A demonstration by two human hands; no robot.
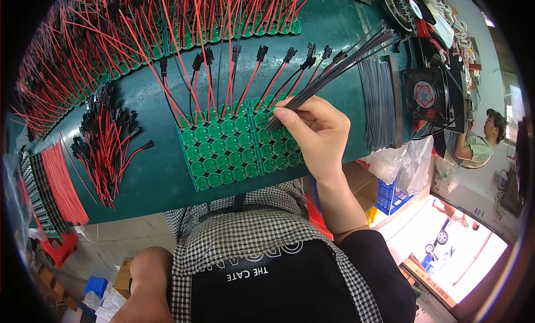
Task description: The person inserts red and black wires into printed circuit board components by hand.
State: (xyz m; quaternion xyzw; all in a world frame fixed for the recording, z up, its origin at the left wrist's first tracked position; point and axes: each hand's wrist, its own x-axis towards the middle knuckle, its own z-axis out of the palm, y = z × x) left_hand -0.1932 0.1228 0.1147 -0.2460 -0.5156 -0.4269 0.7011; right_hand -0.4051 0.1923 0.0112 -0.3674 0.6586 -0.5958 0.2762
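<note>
My right hand is closed on a bundle of thin black wires, pinched near its lower end between thumb and fingers. The bundle slants up to the right. Beneath the hand lies a panel of round green circuit boards, partly covered by my fingers. Red and black leads with black plug connectors rise from the panel's far row. Of my left side only a bent bare arm shows at the lower left; the hand itself is out of view.
More wired green panels fill the far side of the green table. Loose connector leads and red wires lie left. Black wires and a fan stand right. Another person sits farther right.
</note>
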